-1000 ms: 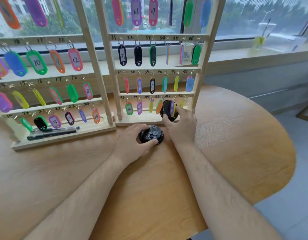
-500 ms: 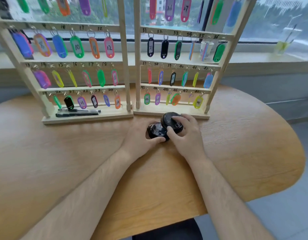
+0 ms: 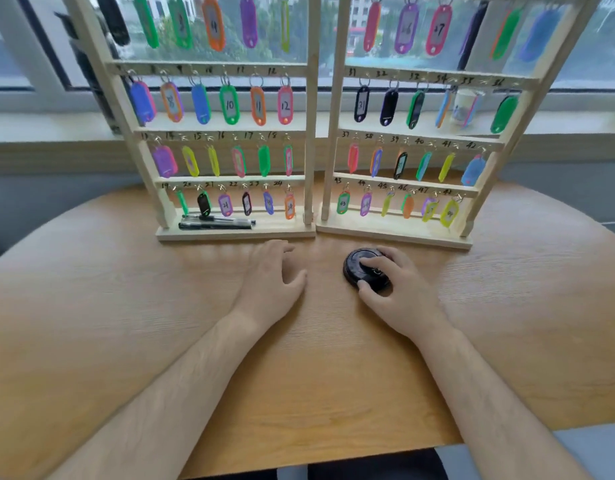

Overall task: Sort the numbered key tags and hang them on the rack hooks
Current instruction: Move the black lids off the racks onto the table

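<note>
Gripping a black lid (image 3: 354,271), right hand (image 3: 399,294) rests near hung key tags (image 3: 449,213).

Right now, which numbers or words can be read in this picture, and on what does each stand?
"10": green tag, left rack.
"11": orange tag beside it.
"12": pink tag ending that row.
"31": black tag, right rack.
"47": top-row pink tag.
"37" to "42": handwritten on a right-rack rail.
Other tags and rail numbers: too blurred or small.
</note>
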